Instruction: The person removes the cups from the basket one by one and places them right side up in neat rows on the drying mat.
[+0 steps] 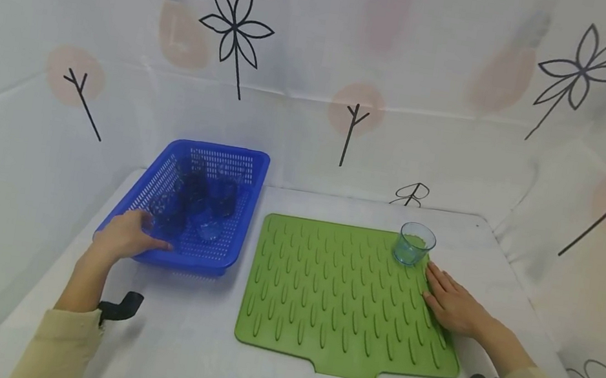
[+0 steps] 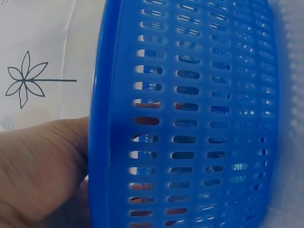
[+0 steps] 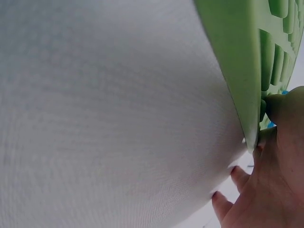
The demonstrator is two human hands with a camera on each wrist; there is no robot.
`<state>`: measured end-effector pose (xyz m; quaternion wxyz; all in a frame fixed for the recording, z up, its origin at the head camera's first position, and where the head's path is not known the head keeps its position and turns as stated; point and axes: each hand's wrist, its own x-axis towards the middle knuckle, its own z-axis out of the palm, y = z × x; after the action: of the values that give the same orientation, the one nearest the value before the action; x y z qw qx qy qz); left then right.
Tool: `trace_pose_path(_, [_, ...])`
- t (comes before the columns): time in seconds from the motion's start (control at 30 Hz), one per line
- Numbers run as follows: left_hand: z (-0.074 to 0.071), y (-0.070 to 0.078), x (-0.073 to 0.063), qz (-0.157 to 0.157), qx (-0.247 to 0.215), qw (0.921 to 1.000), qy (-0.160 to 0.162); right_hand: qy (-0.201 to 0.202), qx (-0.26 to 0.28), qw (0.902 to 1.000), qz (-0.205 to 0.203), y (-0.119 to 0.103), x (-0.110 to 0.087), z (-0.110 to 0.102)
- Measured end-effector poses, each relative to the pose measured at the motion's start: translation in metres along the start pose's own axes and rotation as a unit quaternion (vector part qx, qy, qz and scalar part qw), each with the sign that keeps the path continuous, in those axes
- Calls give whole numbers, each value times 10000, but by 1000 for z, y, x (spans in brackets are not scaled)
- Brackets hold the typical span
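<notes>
My left hand (image 1: 125, 236) reaches over the front-left corner of a blue slotted plastic basket (image 1: 240, 232), its thumb spread from its fingers. Several drinking glasses (image 1: 209, 227), some looking dark, are inside the basket; the nearest lies just beyond my left fingers. In the left wrist view the basket's wall (image 2: 121, 95) hides most of the fingers, and bits of skin show through the slots. My right hand (image 1: 453, 303) rests with straight fingers on the right edge of a green ridged drying mat (image 1: 345, 300). A clear bluish glass (image 1: 414, 245) stands on the mat's far-right corner, close to the right fingertips.
A white-covered table (image 1: 186, 341) carries the basket on the left and the mat on the right. Printed white cloth (image 1: 313, 40) hangs behind and at both sides. The mat's tab (image 1: 346, 372) points toward the front.
</notes>
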<state>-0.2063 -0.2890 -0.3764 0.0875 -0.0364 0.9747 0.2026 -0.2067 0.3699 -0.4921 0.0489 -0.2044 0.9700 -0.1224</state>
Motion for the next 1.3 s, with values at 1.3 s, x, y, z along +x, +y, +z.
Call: trace_pose_path(1.3, [-9,21,-12,640,-2246,9709,525,-6,16,10000,-4,-5,-1,-4])
